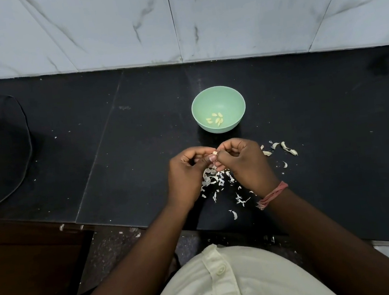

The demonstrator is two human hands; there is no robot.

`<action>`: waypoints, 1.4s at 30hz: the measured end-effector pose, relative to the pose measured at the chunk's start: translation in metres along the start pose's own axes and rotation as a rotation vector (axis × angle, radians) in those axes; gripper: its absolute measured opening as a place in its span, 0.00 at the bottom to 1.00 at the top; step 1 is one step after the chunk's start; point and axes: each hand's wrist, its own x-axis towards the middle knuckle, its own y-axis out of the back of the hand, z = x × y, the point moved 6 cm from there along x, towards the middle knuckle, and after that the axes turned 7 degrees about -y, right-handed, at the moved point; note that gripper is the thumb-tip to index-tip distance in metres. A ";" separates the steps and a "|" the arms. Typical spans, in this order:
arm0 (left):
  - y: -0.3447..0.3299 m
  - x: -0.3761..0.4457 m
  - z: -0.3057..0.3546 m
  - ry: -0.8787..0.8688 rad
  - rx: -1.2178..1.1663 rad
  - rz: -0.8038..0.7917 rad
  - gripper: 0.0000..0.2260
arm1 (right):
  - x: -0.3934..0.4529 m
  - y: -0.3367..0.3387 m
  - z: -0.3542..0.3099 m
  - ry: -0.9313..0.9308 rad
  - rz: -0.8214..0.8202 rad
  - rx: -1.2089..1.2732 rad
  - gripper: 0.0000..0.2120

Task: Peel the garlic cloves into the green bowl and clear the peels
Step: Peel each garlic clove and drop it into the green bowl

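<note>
The left hand (186,170) and right hand (242,163) meet fingertip to fingertip, both pinching one small pale garlic clove (215,153) just nearer than the green bowl (231,93). Beneath them white papery peels (217,180) litter the dark table (116,157). Beyond, the bowl holds several peeled yellowish cloves (215,119).

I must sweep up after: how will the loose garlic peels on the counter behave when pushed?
The peels look thin, curled and papery, so probably very light and apt to scatter. Being small flakes on the dark counter, some may cling or slip under a sweeping edge.
</note>
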 end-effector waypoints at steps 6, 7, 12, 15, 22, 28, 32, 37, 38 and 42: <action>-0.008 0.000 -0.013 0.112 -0.185 0.009 0.05 | -0.003 0.001 -0.003 0.026 0.056 -0.055 0.04; -0.009 0.000 -0.015 0.146 -0.253 0.042 0.04 | -0.003 0.001 -0.004 0.027 0.057 -0.049 0.04; -0.017 -0.002 -0.023 0.295 -0.573 0.114 0.05 | -0.004 -0.001 -0.003 0.011 0.060 -0.022 0.05; -0.014 -0.002 -0.023 0.334 -0.661 0.159 0.05 | -0.003 0.000 0.000 -0.020 0.090 0.015 0.04; -0.012 0.000 -0.019 0.261 -0.621 0.144 0.06 | -0.002 0.000 -0.004 0.066 0.064 0.070 0.05; -0.009 -0.001 -0.015 0.189 -0.556 0.112 0.11 | -0.001 -0.001 -0.006 0.104 0.070 0.133 0.03; -0.009 -0.004 -0.015 0.167 -0.493 0.122 0.08 | -0.001 -0.002 -0.002 0.056 0.056 0.172 0.04; -0.011 -0.005 -0.017 0.157 -0.406 0.174 0.07 | 0.002 -0.003 0.007 -0.100 0.054 0.318 0.04; -0.012 -0.005 -0.017 0.172 -0.427 0.179 0.07 | 0.002 -0.002 0.008 -0.128 0.044 0.354 0.04; -0.014 -0.006 -0.017 0.234 -0.537 0.170 0.07 | 0.000 0.000 0.008 -0.109 0.046 0.320 0.04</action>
